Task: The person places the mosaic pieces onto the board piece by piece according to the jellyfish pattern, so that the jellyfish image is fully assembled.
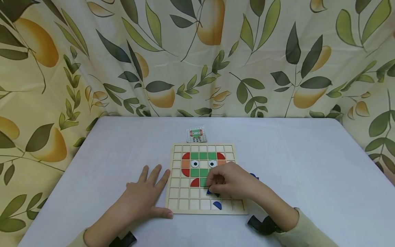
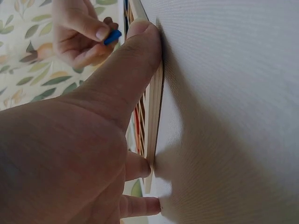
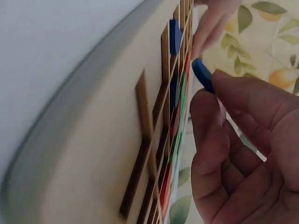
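A wooden grid board (image 1: pixel 207 212) lies on the table, filled partly with red quarter-rounds (image 1: pixel 186 156), green squares (image 1: pixel 203 156), an orange square (image 1: pixel 185 164) and eye tiles (image 1: pixel 194 164). Above its lower half, my right hand (image 1: pixel 236 181) pinches a small blue piece (image 3: pixel 202 75) between thumb and forefinger. A blue half-round piece (image 1: pixel 217 205) rests in a bottom-row cell; more blue shows beneath the right hand, partly hidden. My left hand (image 1: pixel 140 197) is spread at the board's left side, thumb touching the lower left corner.
Behind the board lies a small picture card (image 1: pixel 196 134) with a similar coloured figure on a grid. Beyond the board's right edge, blue pieces (image 1: pixel 254 175) are partly covered by the right arm. A leaf-and-fruit patterned curtain (image 1: pixel 203 68) hangs behind the white table (image 1: pixel 308 154).
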{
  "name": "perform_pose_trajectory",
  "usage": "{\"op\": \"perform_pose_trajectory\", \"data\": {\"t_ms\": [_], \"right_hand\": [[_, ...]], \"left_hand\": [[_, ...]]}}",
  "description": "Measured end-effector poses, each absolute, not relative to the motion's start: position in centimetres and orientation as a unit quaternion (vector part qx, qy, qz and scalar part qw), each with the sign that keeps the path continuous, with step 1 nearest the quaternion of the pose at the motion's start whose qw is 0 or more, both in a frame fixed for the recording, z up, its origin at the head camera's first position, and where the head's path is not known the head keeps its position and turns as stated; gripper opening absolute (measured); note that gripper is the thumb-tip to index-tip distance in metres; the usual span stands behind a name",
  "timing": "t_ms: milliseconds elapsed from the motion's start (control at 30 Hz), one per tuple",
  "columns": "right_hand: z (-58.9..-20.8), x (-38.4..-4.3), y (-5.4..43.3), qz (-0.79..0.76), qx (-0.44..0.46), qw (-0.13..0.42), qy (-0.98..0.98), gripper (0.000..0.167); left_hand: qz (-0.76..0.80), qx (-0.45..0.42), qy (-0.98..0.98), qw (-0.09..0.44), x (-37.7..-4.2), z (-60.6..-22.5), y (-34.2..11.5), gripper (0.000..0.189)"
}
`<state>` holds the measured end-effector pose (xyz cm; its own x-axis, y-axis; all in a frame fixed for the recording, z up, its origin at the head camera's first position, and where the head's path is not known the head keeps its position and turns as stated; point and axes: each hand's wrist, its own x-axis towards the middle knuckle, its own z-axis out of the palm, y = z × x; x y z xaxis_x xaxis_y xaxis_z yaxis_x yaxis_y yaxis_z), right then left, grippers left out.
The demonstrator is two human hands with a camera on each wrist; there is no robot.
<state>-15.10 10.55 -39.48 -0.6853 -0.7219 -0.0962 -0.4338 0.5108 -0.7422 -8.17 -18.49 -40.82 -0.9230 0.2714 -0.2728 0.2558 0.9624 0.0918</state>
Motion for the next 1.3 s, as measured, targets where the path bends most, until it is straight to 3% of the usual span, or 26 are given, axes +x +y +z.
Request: {"op": "perform_pose_trajectory", "data": {"t_ms": [433,933,1300], "right_hand": [[-38.6,-14.9,10.0,-0.289,-0.345,0.163,0.878,0.013],[-38.6,-13.7,9.7,-0.213,-0.400,0.168,0.875,0.012],[-38.6,-12.8,9.3,-0.215,-0.409,0.178,0.869,0.022]], "left_hand": [[0.023,0.135,0.980,0.143,-8.2,-40.8,-18.5,0.123],[0.031,0.133,0.980,0.143,-8.2,-40.5,-18.5,0.121],[0.038,0.130,0.980,0.149,-8.2,-40.4,-18.4,0.121]]}}
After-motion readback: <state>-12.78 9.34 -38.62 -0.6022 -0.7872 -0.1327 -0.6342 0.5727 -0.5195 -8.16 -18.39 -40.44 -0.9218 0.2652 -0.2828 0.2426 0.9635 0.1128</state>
